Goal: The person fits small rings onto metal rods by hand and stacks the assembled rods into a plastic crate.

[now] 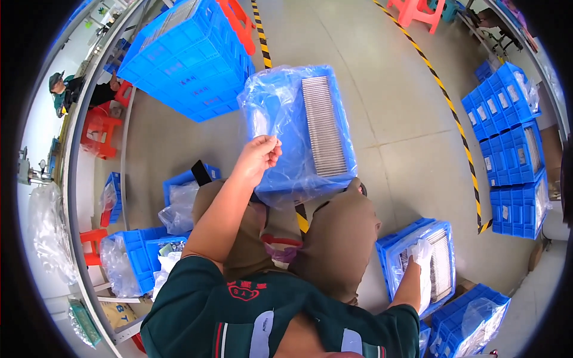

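My left hand (261, 154) is closed, its thumb pressed against curled fingers, over the blue crate (352, 156) in front of my knees. Whatever it may pinch is too small to make out. Clear plastic film (265, 95) lines this crate. A long row of thin, grey metal-looking pieces (324, 126) stands packed along its right side. Down at my right, my right hand (410, 266) reaches into a second blue crate (387, 249), its fingers largely hidden by a whitish plastic sheet (423, 253). Similar thin pieces (440, 268) fill that crate in rows.
Stacked blue crates (191, 71) rise at the far left, and more crates (510, 152) stand at the right. A metal rack (74, 197) runs along the left. Red stools (98, 134) stand by it. Yellow-black tape (441, 77) marks the floor. Another person (62, 92) is at the far left.
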Demonstrator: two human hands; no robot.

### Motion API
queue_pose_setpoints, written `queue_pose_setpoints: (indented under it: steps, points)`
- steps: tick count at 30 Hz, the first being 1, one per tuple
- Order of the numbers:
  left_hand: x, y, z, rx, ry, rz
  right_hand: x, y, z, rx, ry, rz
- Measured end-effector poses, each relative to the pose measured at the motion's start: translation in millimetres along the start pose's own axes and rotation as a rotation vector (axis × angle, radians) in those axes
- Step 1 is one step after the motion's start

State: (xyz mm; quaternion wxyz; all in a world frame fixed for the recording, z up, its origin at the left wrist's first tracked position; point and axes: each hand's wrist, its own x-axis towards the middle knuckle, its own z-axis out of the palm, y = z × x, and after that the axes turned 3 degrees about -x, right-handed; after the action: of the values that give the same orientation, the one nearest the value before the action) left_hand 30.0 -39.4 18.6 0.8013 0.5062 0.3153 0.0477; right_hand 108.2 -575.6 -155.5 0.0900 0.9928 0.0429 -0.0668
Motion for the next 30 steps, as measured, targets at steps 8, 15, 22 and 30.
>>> queue_pose_setpoints:
  steps: [8, 15, 22, 30]
  points:
    - [0.7, 0.9, -0.5, -0.005, -0.005, 0.002, -0.8, 0.7, -2.3, -0.062, -0.02, -0.091]
    - [-4.5, 1.8, -1.9, -0.002, -0.017, 0.026, -4.3, -7.1, -13.3, -0.022, -0.039, -0.068]
    - [2.4, -1.3, 1.5, -0.033, -0.039, 0.063, -8.1, 5.4, 26.7, 0.096, 0.089, 0.158]
    - [-2.4, 11.5, -4.2, -0.006, -0.088, 0.03, 10.6, -16.1, -2.5, 0.037, -0.155, 0.454]
